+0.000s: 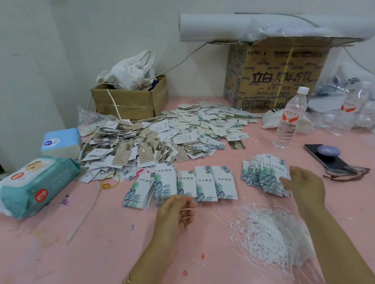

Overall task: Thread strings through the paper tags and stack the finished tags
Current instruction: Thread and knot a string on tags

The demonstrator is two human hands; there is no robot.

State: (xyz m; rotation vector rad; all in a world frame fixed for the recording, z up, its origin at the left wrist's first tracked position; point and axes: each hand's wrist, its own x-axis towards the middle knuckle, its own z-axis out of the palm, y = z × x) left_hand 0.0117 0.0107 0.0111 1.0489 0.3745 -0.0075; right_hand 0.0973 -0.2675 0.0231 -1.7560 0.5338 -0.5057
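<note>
Several stacks of white paper tags with green leaf print (193, 185) lie in a row on the pink table (79, 245). A fanned pile of strung tags (264, 174) sits to their right. My right hand (304, 185) rests its fingers on that pile's near edge. My left hand (177, 209) hovers just in front of the tag row, fingers curled, pinching a thin white string. A heap of white strings (267, 231) lies between my forearms, nearer the right one.
A big mound of mixed tags (160, 136) covers the table's middle. Behind it stand a small open carton (132, 99) and a large printed carton (276, 74). Wet-wipe packs (36, 184) lie at left; a water bottle (289, 119) and phone (326, 158) at right.
</note>
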